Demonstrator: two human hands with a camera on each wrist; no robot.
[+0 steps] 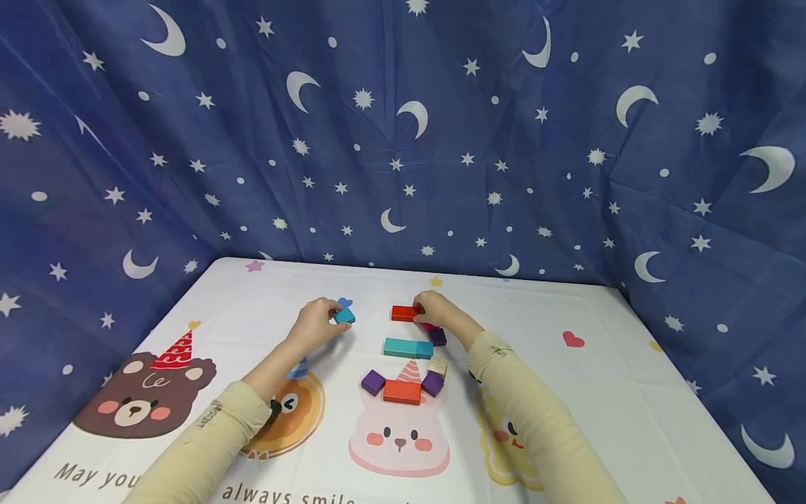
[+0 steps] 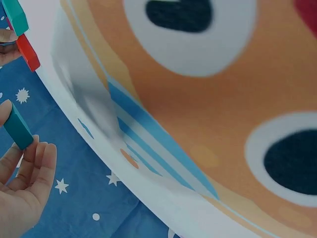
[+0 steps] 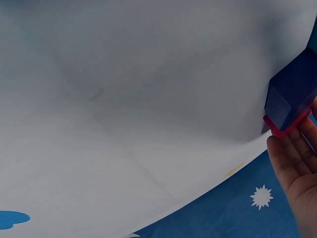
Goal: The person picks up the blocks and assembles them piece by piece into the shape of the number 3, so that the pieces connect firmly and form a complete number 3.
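Observation:
My left hand [image 1: 315, 325] pinches a blue block [image 1: 344, 316] between thumb and fingertips, over the table's left-middle part. In the left wrist view the same block [image 2: 18, 128] looks teal and tilted, with the left hand [image 2: 27, 183] around its end. At the back of the block layout, my right hand [image 1: 437, 310] has thumb and fingers around the right end of the red blocks [image 1: 404, 313], hiding part of them. A purple block [image 1: 437, 337] lies just in front of that hand. In the right wrist view, the right hand's fingers [image 3: 285, 161] touch a pinkish-red block [image 3: 278, 133] beside a dark purple one [image 3: 292, 87].
Nearer the body lie a teal-and-blue bar [image 1: 406, 348], a pale wooden block [image 1: 437, 365], an orange-red block [image 1: 402, 392] and two purple blocks [image 1: 373, 382] flanking it. A white cloth with printed animals [image 1: 399, 444] covers the table. A starry blue curtain [image 1: 352, 182] hangs behind.

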